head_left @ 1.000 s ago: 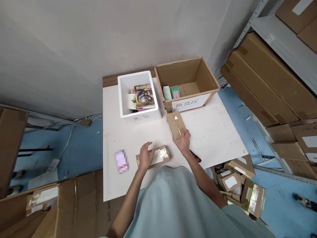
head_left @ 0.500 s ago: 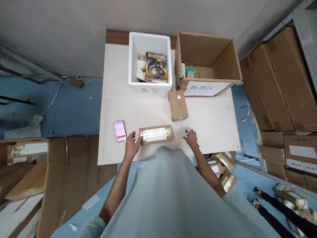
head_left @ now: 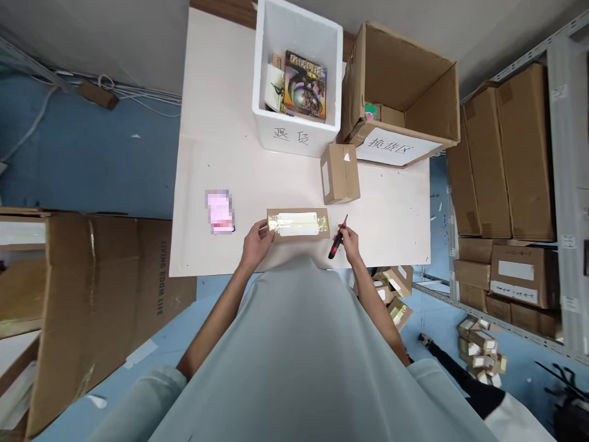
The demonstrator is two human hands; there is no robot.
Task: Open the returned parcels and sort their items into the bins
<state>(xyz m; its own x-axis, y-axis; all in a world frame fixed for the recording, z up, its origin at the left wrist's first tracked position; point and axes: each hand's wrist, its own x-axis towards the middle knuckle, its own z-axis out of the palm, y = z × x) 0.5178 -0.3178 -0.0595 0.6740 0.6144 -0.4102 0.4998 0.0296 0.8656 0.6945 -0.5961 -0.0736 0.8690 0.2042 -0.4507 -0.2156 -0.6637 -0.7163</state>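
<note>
A long brown carton (head_left: 298, 224) with a white label and shiny tape lies flat near the table's front edge. At its left end, my left hand (head_left: 257, 244) grips it between thumb and fingers. To the right of the carton, my right hand (head_left: 350, 243) is closed on a red and black cutter (head_left: 338, 237), its thin tip pointing up and away from me. Behind them stands a smaller taped carton (head_left: 341, 174). A phone (head_left: 219, 212) with a pink, blurred-out screen lies on the left.
At the back are a white foam box (head_left: 297, 134) with books and an open carton (head_left: 400, 147) with small boxes. A big carton (head_left: 115, 270) is left of the table (head_left: 202, 252). Shelving with cartons (head_left: 524, 159) stands right; a person's leg (head_left: 460, 374) shows lower right.
My left hand has closed on the carton's left end. My right hand has lifted the cutter, now tip up. The view has shifted, and the person at lower right has moved.
</note>
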